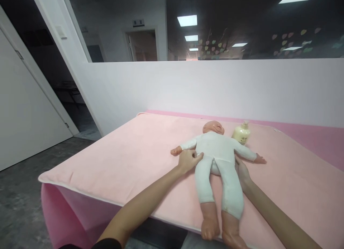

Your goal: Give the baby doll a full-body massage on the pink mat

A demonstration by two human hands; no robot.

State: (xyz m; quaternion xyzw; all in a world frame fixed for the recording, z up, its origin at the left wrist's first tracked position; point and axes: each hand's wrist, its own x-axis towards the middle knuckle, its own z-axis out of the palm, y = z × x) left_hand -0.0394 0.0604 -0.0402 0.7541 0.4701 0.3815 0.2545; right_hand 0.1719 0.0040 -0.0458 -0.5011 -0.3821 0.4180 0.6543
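A baby doll (216, 148) in a white cloth suit lies on its back on the pink padded mat (134, 152), arms spread and bare feet toward me. At the doll's hip on the left side, my left hand (187, 161) is closed, with curled fingers and the thumb side pressed against the white cloth. My right hand (243, 174) holds the opposite side of the waist. Its fingertips are partly hidden by the doll's body. Beyond the doll's arm on the right stands a pale yellow pump bottle (241, 133).
The mat covers a table with pink cloth (67, 213) hanging at its front left corner. A white low wall (188, 87) with dark glass above borders the far side. On the left are a white door (27, 98) and grey floor (18, 198).
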